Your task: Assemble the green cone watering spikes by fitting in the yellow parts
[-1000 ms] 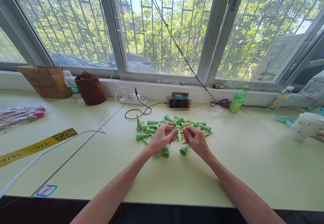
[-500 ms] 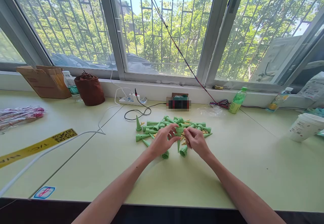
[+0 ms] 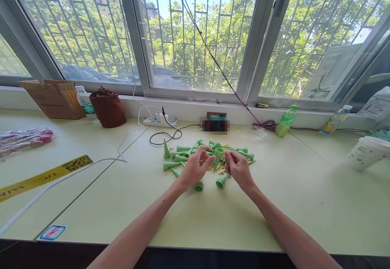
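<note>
A green plastic spike [image 3: 218,158], a hollow cone with a wide collar, is held up between my hands, collar up and tip slanting down to the left. My left hand [image 3: 196,166] has its thumb and fingers curled against the spike's left side. My right hand [image 3: 239,167] is closed in a pinch close to the collar's right side; what its fingertips hold is hidden. Behind and around my hands lies a pile of similar green spikes [image 3: 179,154] mixed with small yellow pieces [image 3: 222,171]. Two loose spikes, the left one [image 3: 198,186] and the right one [image 3: 221,181], lie in front.
A power strip [image 3: 160,119] with a black cable stands along the window wall. Left of it are a brown pouch [image 3: 107,107], a bottle and a cardboard box [image 3: 55,98]. Green [image 3: 285,121] and clear bottles and a white cup [image 3: 369,152] stand right.
The held spike has shifted slightly up and right and tilted from near upright, its collar opening now showing. My right hand has moved slightly right; the left has eased back a little.
</note>
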Demonstrator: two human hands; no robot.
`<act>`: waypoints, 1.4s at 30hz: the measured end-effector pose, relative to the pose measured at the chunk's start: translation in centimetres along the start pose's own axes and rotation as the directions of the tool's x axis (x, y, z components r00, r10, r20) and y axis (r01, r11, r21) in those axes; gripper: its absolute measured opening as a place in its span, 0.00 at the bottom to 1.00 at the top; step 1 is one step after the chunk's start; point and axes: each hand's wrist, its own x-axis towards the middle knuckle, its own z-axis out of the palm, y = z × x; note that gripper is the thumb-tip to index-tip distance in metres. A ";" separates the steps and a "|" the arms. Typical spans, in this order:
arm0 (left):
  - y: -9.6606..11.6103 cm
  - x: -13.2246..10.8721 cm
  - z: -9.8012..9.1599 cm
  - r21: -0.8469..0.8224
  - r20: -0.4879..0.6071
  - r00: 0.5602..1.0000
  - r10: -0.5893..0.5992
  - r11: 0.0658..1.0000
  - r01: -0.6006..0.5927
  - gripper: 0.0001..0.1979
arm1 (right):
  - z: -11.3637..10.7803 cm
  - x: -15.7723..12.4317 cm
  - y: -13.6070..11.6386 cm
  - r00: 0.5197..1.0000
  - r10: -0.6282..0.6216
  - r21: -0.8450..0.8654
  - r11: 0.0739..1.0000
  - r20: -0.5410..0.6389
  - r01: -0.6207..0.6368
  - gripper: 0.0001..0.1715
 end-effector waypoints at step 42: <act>0.4 0.2 -0.3 -0.424 0.301 0.933 -0.197 0.849 0.316 0.25 | 0.1 -0.4 -0.7 0.981 -0.127 -0.155 0.976 0.143 0.150 0.19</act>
